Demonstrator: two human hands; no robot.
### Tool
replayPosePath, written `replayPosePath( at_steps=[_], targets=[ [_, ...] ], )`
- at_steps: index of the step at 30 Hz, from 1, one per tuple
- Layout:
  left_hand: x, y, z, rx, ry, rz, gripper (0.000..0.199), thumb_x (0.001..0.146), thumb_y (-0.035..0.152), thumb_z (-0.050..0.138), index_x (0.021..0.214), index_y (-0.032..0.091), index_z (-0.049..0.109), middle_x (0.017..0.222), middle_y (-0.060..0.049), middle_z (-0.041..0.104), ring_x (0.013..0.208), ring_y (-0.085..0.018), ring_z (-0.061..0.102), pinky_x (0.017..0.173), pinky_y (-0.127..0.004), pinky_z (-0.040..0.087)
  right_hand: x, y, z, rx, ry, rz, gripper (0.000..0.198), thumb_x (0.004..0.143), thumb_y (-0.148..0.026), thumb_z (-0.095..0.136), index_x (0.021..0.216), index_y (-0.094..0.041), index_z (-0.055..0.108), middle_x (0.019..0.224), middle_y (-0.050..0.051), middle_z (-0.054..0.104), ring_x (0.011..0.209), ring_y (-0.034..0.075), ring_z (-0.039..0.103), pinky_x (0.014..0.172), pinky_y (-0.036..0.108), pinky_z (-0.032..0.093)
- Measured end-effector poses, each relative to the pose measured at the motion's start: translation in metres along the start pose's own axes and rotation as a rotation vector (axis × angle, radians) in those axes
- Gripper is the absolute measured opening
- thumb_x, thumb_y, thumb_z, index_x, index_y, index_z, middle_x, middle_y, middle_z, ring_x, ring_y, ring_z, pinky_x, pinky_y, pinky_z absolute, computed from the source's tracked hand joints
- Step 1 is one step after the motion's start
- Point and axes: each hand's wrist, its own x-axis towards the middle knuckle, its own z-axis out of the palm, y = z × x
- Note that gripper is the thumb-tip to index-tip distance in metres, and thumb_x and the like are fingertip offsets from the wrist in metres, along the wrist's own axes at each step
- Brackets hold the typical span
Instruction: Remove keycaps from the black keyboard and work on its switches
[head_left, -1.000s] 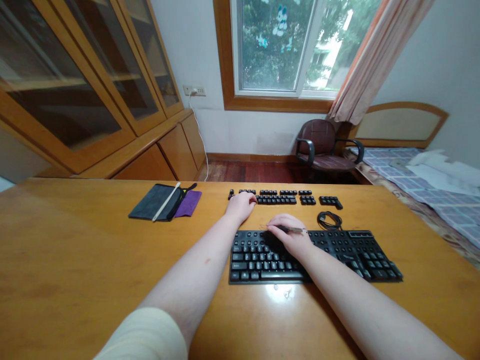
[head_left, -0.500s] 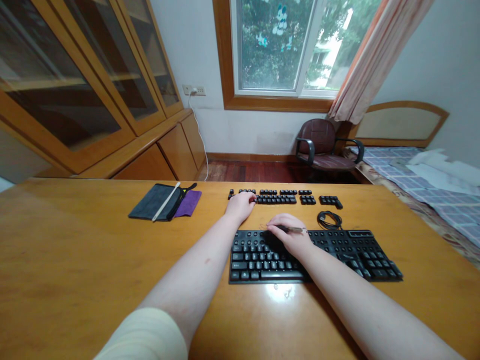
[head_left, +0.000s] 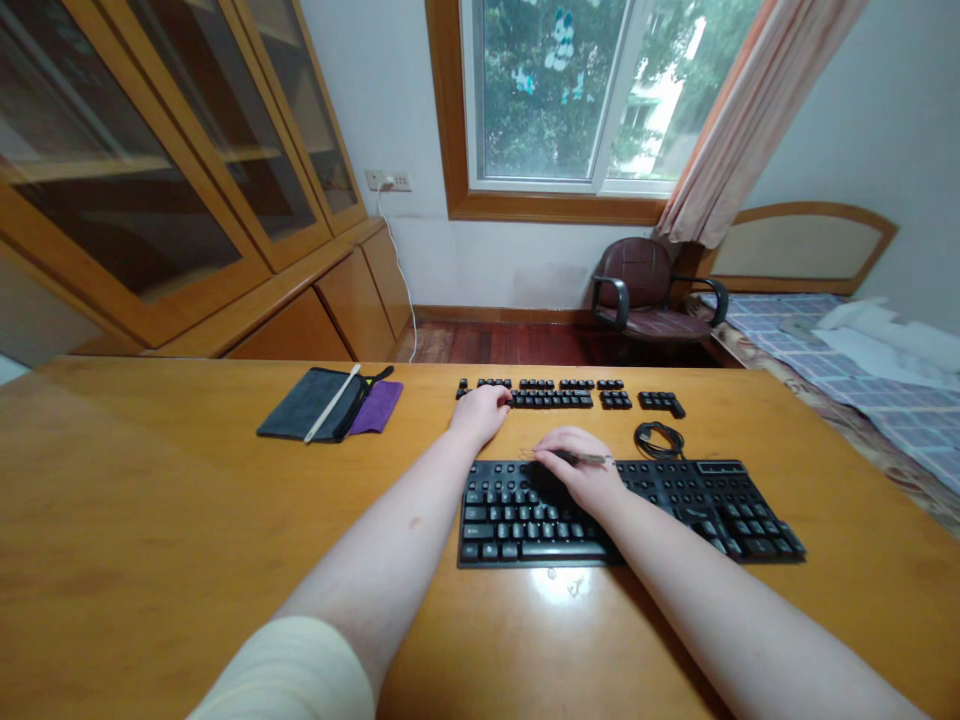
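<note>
My left hand rests at the left part of a row of loose black keycaps laid out on the desk. Its fingertips are closed about a keycap in the row, partly hidden by the fingers. Below and to the right, my right hand hovers over the upper part of a black keyboard. It grips a keycap puller with a dark handle, and thin wire loops stick out left past the fingers. The keyboard's upper rows show bare key stems, while keycaps cover the lower left rows.
A coiled black cable lies behind the keyboard. Further keycap groups sit near the far desk edge. Left of them are a dark grey zip pouch, a pale stick and a purple cloth. A chair stands beyond the desk.
The fingers of my left hand have shifted slightly at the keycap row. My right hand with the keycap puller has stayed in place.
</note>
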Motion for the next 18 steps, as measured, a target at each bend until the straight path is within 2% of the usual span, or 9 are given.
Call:
replayPosePath(
  at_steps=[11, 15, 18],
  targets=[
    [0.001, 0.000, 0.003, -0.033, 0.023, -0.008, 0.027, 0.079, 0.025, 0.058, 0.105, 0.027, 0.064, 0.098, 0.000, 0.067, 0.089, -0.017, 0.061, 0.081, -0.027, 0.046, 0.000, -0.002, -0.002, -0.033, -0.005, 0.019, 0.014, 0.082, -0.029, 0.060, 0.076, -0.022, 0.070, 0.077, 0.003, 0.070, 0.075, 0.017, 0.064, 0.074, 0.031, 0.052],
    [-0.003, 0.003, -0.001, -0.039, 0.032, -0.021, 0.027, 0.080, 0.026, 0.057, 0.106, 0.026, 0.063, 0.099, -0.001, 0.067, 0.089, -0.018, 0.061, 0.081, -0.027, 0.047, -0.002, 0.002, 0.000, -0.097, -0.046, 0.107, 0.017, 0.083, -0.032, 0.057, 0.076, -0.022, 0.068, 0.074, 0.003, 0.070, 0.071, 0.017, 0.065, 0.071, 0.030, 0.051],
    [-0.007, 0.009, -0.014, -0.041, 0.063, -0.021, 0.027, 0.085, 0.028, 0.050, 0.109, 0.022, 0.062, 0.105, -0.004, 0.066, 0.096, -0.019, 0.060, 0.086, -0.029, 0.045, -0.003, 0.003, 0.002, -0.101, -0.070, 0.188, 0.014, 0.080, -0.033, 0.061, 0.077, -0.020, 0.065, 0.071, 0.001, 0.068, 0.067, 0.016, 0.063, 0.064, 0.028, 0.050]
  ],
)
